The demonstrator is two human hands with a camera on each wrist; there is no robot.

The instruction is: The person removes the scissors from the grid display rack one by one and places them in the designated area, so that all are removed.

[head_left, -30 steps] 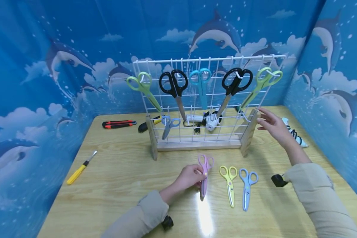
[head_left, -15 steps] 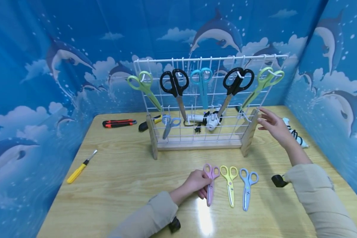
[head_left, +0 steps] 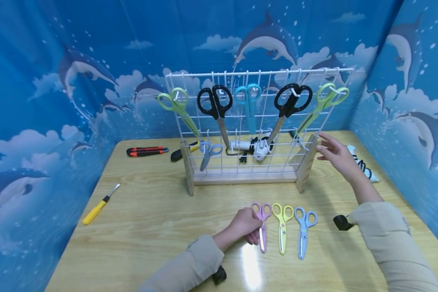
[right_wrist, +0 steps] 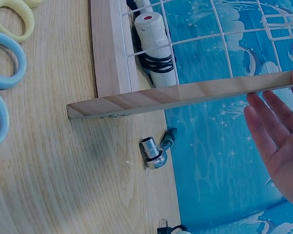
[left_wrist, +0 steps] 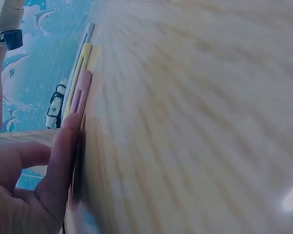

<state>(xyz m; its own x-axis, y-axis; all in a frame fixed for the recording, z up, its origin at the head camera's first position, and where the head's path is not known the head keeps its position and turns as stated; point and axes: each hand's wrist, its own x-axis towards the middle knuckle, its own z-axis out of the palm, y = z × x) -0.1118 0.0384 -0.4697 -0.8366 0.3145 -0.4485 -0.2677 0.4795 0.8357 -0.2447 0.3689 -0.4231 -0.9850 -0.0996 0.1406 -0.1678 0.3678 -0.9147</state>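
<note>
Pink plastic-handled scissors [head_left: 264, 232] lie on the pale wood-grained surface [head_left: 149, 215], handles toward the rack, with the left hand [head_left: 245, 225] pinching them near the pivot. In the head view, yellow plastic-handled scissors [head_left: 282, 230] lie just to their right, then pale blue plastic-handled scissors [head_left: 303, 234], all three roughly parallel. The left wrist view gives what the head view cannot: this row edge-on, low against the surface. The right wrist view shows plainly a small silver metal fitting [right_wrist: 153, 153] near the rack's pale wooden right upright [right_wrist: 185, 95]. A strip of surface separates the three pairs' handles from the wooden base bar [head_left: 244, 179]; a broader stretch runs from the left hand to a yellow-handled screwdriver [head_left: 100, 206] near the left edge. The far edge meets a blue dolphin-printed curtain [head_left: 168, 36]. The pink scissors lie immediately right of the left hand, and well apart from the right hand [head_left: 338, 157], to its left and nearer the person. The right hand, fingers nearly straight, rests its fingertips against the upright and grips nothing else. Above, green, black, turquoise and small blue scissors hang on the white wire grid [head_left: 259, 73].
</note>
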